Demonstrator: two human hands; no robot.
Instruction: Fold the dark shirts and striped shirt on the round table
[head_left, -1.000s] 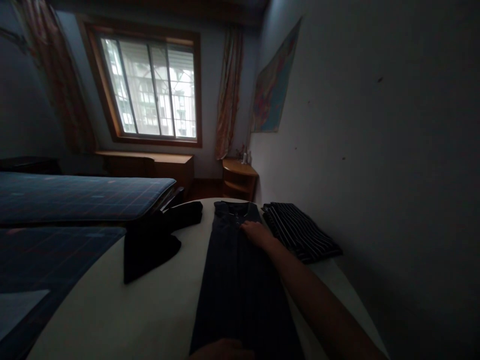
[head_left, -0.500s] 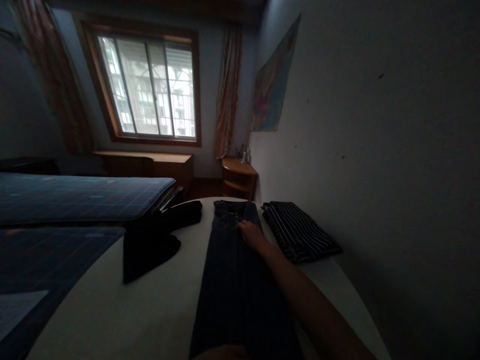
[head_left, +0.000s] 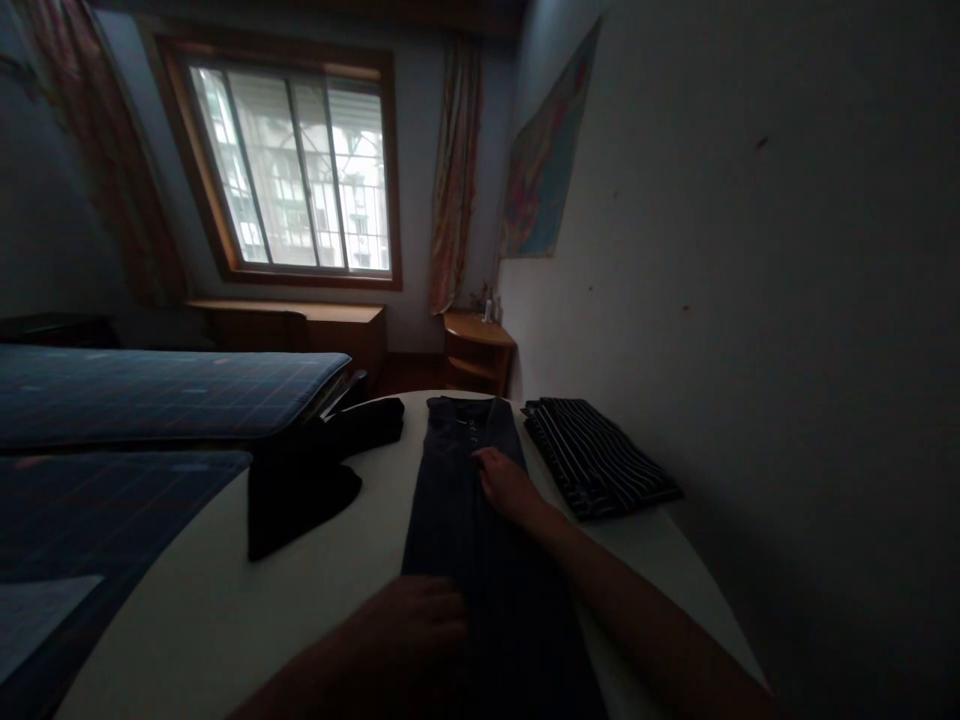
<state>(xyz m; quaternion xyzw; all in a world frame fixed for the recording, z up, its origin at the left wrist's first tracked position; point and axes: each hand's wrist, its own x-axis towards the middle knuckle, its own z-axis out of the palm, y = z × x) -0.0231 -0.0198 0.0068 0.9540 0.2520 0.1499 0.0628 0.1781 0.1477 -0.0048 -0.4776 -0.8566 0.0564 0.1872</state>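
Note:
A dark shirt [head_left: 457, 500], narrow and folded lengthwise, lies on the round white table [head_left: 322, 600] with its collar at the far end and small buttons below it. My right hand [head_left: 506, 482] is on the shirt's front just under the buttons, its fingers closed and pinching the cloth. Lower down, at the shirt's left edge, is my left hand [head_left: 412, 625], dark and smeared, so its finger posture is unclear. A black garment [head_left: 300, 500] lies loosely to the left. To the right is a folded black garment with white stripes [head_left: 600, 460].
A bed with a blue plaid mattress [head_left: 172, 395] stands along the left side of the table. The wall [head_left: 735, 380] runs close on the right. Beyond the table are a wooden corner shelf [head_left: 480, 330], a desk [head_left: 345, 315] and a window [head_left: 300, 170].
My left hand has come up from the bottom edge of the picture to the shirt's left edge. My right hand has slid slightly down the shirt, away from the buttons.

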